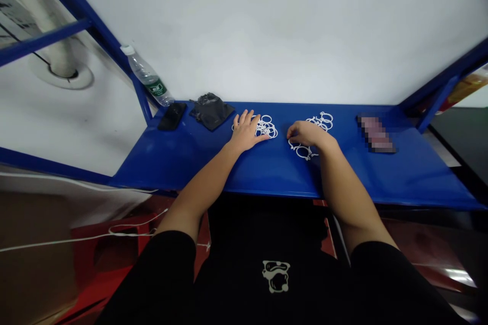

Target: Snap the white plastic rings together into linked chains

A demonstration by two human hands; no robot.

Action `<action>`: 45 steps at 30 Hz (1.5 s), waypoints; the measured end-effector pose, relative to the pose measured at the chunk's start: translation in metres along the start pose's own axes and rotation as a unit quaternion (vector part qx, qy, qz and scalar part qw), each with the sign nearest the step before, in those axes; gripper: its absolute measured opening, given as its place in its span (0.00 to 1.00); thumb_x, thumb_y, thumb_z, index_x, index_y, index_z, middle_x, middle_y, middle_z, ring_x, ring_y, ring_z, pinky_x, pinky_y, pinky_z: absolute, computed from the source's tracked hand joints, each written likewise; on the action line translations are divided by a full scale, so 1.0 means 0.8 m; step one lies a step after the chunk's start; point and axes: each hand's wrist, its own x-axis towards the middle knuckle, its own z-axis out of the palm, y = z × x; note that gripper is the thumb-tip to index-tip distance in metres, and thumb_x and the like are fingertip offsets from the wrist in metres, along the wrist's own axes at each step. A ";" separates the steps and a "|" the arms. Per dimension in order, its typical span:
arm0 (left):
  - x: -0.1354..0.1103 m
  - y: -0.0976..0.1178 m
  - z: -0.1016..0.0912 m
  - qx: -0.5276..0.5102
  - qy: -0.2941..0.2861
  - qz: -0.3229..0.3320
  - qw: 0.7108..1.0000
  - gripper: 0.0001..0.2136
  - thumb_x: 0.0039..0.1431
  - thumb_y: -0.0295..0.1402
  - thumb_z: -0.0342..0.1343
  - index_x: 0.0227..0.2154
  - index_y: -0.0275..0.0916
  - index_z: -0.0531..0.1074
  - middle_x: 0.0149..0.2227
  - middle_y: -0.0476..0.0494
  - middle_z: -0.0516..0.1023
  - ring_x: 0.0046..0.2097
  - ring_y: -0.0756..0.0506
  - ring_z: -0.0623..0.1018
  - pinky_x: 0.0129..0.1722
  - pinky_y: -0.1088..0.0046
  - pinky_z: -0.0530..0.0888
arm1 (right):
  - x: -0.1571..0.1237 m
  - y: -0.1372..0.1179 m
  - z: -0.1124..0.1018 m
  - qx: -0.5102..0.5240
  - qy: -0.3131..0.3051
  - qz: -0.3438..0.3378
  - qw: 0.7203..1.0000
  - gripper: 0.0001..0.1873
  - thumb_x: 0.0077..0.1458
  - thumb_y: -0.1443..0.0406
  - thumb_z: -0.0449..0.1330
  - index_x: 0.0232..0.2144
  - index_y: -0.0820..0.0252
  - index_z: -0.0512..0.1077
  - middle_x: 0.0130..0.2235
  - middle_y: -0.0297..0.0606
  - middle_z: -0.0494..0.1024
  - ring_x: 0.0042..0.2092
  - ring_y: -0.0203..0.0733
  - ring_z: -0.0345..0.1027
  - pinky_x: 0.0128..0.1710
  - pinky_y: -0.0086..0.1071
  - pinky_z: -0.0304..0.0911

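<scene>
A pile of white plastic rings (269,130) lies on the blue tabletop (267,177). My left hand (244,133) rests over the left side of this pile with its fingers spread, hiding some of the rings. To the right, my right hand (308,133) is bent down with its fingertips pinched together at a white ring (293,144). More linked-looking white rings (304,153) lie just below that hand. Another cluster of rings (325,121) sits behind it, partly covered by the hand. Small tabs stick out from several rings.
A black plastic bag (211,111) and a dark phone (172,116) lie at the back left. Behind the phone, a clear bottle with a green label (154,85) leans by the blue frame. On the right lies a blurred pinkish item (376,134). A white wall closes the back.
</scene>
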 end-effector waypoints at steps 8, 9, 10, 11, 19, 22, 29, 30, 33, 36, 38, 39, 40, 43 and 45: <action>-0.003 0.013 -0.020 -0.065 0.054 0.124 0.989 0.19 0.70 0.45 0.73 0.59 0.45 0.84 0.58 0.37 0.88 0.61 0.33 0.84 0.66 0.47 0.75 | -0.009 -0.043 0.005 0.071 0.201 -0.013 0.977 0.09 0.66 0.60 0.63 0.40 0.52 0.84 0.40 0.42 0.88 0.39 0.48 0.78 0.40 0.42 0.66; -0.003 0.014 -0.021 -0.078 0.061 0.136 0.986 0.16 0.71 0.43 0.72 0.57 0.45 0.85 0.54 0.39 0.89 0.57 0.35 0.86 0.63 0.50 0.78 | -0.009 -0.051 0.008 0.092 0.228 -0.021 0.969 0.10 0.66 0.59 0.63 0.40 0.53 0.84 0.39 0.42 0.88 0.38 0.48 0.78 0.40 0.42 0.66; -0.004 0.015 -0.022 -0.090 0.073 0.145 0.983 0.14 0.73 0.41 0.71 0.56 0.45 0.86 0.51 0.39 0.90 0.54 0.37 0.87 0.60 0.52 0.79 | -0.009 -0.058 0.012 0.107 0.249 -0.026 0.962 0.10 0.67 0.59 0.62 0.40 0.53 0.83 0.39 0.41 0.88 0.38 0.47 0.78 0.40 0.41 0.66; -0.004 0.016 -0.023 -0.101 0.086 0.151 0.980 0.12 0.74 0.40 0.70 0.55 0.44 0.86 0.49 0.40 0.91 0.52 0.38 0.87 0.57 0.53 0.80 | -0.008 -0.064 0.016 0.117 0.264 -0.029 0.957 0.10 0.66 0.59 0.62 0.40 0.53 0.83 0.38 0.41 0.88 0.37 0.48 0.78 0.40 0.41 0.66; -0.006 0.021 -0.025 -0.146 0.129 0.173 0.966 0.06 0.76 0.35 0.65 0.48 0.45 0.87 0.48 0.40 0.91 0.48 0.40 0.88 0.55 0.54 0.83 | 0.001 -0.077 0.038 0.096 0.239 -0.045 0.965 0.08 0.67 0.60 0.63 0.39 0.53 0.83 0.38 0.41 0.88 0.38 0.50 0.79 0.40 0.41 0.65; -0.008 0.023 -0.028 -0.142 0.127 0.171 0.967 0.05 0.76 0.34 0.65 0.45 0.43 0.86 0.46 0.41 0.90 0.46 0.41 0.87 0.54 0.56 0.82 | 0.000 -0.077 0.037 0.092 0.239 -0.065 0.964 0.11 0.67 0.61 0.62 0.45 0.53 0.84 0.43 0.43 0.89 0.42 0.52 0.80 0.44 0.42 0.68; -0.006 0.020 -0.026 -0.140 0.144 0.152 0.968 0.05 0.74 0.30 0.64 0.44 0.43 0.86 0.44 0.42 0.90 0.46 0.41 0.87 0.53 0.57 0.82 | -0.003 -0.077 0.037 0.111 0.251 -0.148 0.950 0.15 0.72 0.57 0.60 0.49 0.54 0.85 0.46 0.45 0.88 0.43 0.51 0.79 0.48 0.42 0.70; -0.006 0.020 -0.025 -0.140 0.140 0.149 0.969 0.05 0.74 0.30 0.64 0.44 0.43 0.86 0.45 0.42 0.90 0.47 0.41 0.87 0.53 0.56 0.82 | -0.002 -0.076 0.038 0.108 0.251 -0.150 0.950 0.15 0.73 0.56 0.60 0.48 0.54 0.85 0.46 0.46 0.88 0.44 0.52 0.79 0.48 0.43 0.70; -0.006 0.020 -0.024 -0.141 0.124 0.146 0.971 0.06 0.75 0.30 0.64 0.43 0.44 0.86 0.45 0.42 0.91 0.48 0.41 0.87 0.54 0.56 0.83 | -0.001 -0.074 0.040 0.094 0.246 -0.157 0.952 0.15 0.74 0.55 0.58 0.46 0.54 0.83 0.46 0.47 0.88 0.45 0.53 0.79 0.49 0.43 0.70; -0.006 0.020 -0.025 -0.146 0.105 0.153 0.972 0.06 0.76 0.31 0.64 0.42 0.44 0.86 0.44 0.42 0.90 0.47 0.41 0.87 0.53 0.57 0.83 | -0.002 -0.072 0.039 0.083 0.238 -0.169 0.953 0.15 0.75 0.55 0.57 0.45 0.54 0.82 0.46 0.47 0.87 0.46 0.53 0.79 0.49 0.43 0.70; -0.006 0.020 -0.027 -0.146 0.092 0.153 0.973 0.06 0.76 0.32 0.64 0.42 0.44 0.86 0.43 0.42 0.90 0.47 0.41 0.87 0.53 0.57 0.83 | -0.003 -0.071 0.039 0.079 0.231 -0.175 0.954 0.15 0.75 0.56 0.55 0.44 0.53 0.81 0.45 0.47 0.86 0.46 0.53 0.78 0.49 0.43 0.69; -0.006 0.019 -0.027 -0.146 0.088 0.151 0.974 0.07 0.77 0.33 0.64 0.42 0.44 0.86 0.43 0.42 0.90 0.47 0.41 0.87 0.53 0.57 0.83 | -0.003 -0.070 0.039 0.078 0.226 -0.176 0.955 0.15 0.75 0.56 0.55 0.44 0.53 0.80 0.45 0.47 0.86 0.46 0.53 0.78 0.49 0.43 0.69; -0.006 0.019 -0.028 -0.146 0.085 0.149 0.974 0.07 0.77 0.34 0.64 0.42 0.45 0.86 0.43 0.43 0.90 0.47 0.41 0.87 0.53 0.57 0.83 | -0.002 -0.070 0.038 0.078 0.222 -0.177 0.956 0.14 0.75 0.57 0.55 0.44 0.53 0.80 0.45 0.46 0.86 0.46 0.53 0.78 0.49 0.43 0.69; -0.005 0.017 -0.028 -0.149 0.077 0.153 0.974 0.07 0.77 0.35 0.63 0.42 0.45 0.86 0.43 0.42 0.90 0.47 0.41 0.87 0.53 0.57 0.83 | 0.000 -0.067 0.039 0.078 0.212 -0.181 0.957 0.14 0.75 0.57 0.55 0.44 0.52 0.79 0.45 0.46 0.86 0.47 0.53 0.78 0.49 0.43 0.69; -0.004 0.015 -0.028 -0.151 0.070 0.155 0.974 0.07 0.77 0.34 0.63 0.42 0.45 0.86 0.43 0.43 0.90 0.47 0.41 0.87 0.53 0.57 0.82 | 0.002 -0.066 0.041 0.078 0.210 -0.183 0.957 0.14 0.75 0.57 0.55 0.45 0.52 0.79 0.45 0.46 0.85 0.47 0.53 0.78 0.49 0.43 0.69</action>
